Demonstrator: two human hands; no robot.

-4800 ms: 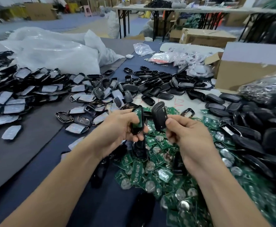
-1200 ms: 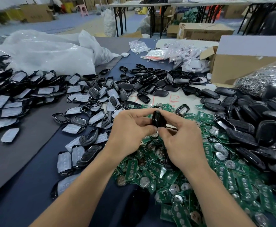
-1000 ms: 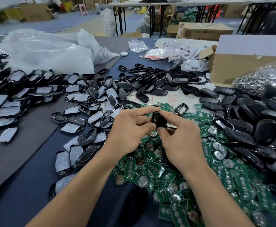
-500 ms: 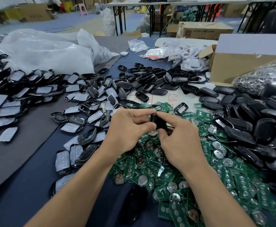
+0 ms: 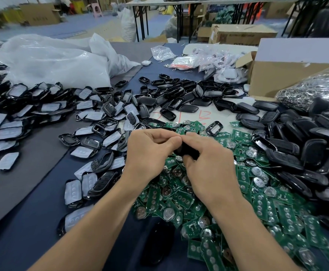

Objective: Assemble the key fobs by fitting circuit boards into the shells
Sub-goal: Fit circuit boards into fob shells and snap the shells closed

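Observation:
Both of my hands meet over the middle of the table and squeeze one black key fob (image 5: 187, 150) between them. My left hand (image 5: 150, 153) grips its left side with curled fingers and thumb. My right hand (image 5: 208, 163) pinches its right side, and most of the fob is hidden by my fingers. Beneath my hands lies a heap of green circuit boards (image 5: 179, 198) with round silver battery clips. Black back shells (image 5: 304, 153) are piled on the right. Front shells with white film (image 5: 48, 108) are spread on the left.
A big white plastic bag (image 5: 58, 61) lies at the back left. Cardboard boxes (image 5: 288, 75) and small clear packets (image 5: 208, 61) stand at the back right, with a bag of metal rings (image 5: 316, 89) beside them. More black shells (image 5: 175, 94) cover the middle back.
Earlier each hand held a separate fob half, the left one with a green board in it. Now the halves are together as one fob, squeezed lower down, just above the boards.

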